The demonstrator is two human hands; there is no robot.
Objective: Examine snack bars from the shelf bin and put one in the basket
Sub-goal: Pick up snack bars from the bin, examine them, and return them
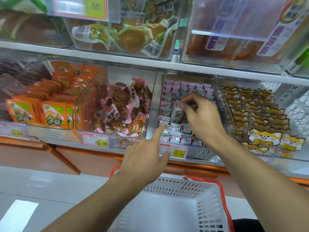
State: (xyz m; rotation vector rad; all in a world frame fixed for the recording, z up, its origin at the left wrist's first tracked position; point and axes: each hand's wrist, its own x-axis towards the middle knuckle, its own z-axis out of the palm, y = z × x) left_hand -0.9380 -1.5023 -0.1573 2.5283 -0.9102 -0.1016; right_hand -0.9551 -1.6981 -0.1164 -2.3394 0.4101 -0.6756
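Note:
A clear shelf bin holds rows of small white and pink wrapped snack bars. My right hand is inside the bin, its thumb and fingers pinched on one snack bar lifted above the rows. My left hand reaches toward the bin's front left corner with the index finger stretched out, its tip at the bars there; it holds nothing. A white plastic basket with red handles sits below my arms and looks empty.
Neighbouring clear bins hold brown snacks in pink wrappers, orange packets and cat-print packs. A yellow price tag reading 15.80 hangs on the bin front. An upper shelf carries more bins. Pale floor lies at the lower left.

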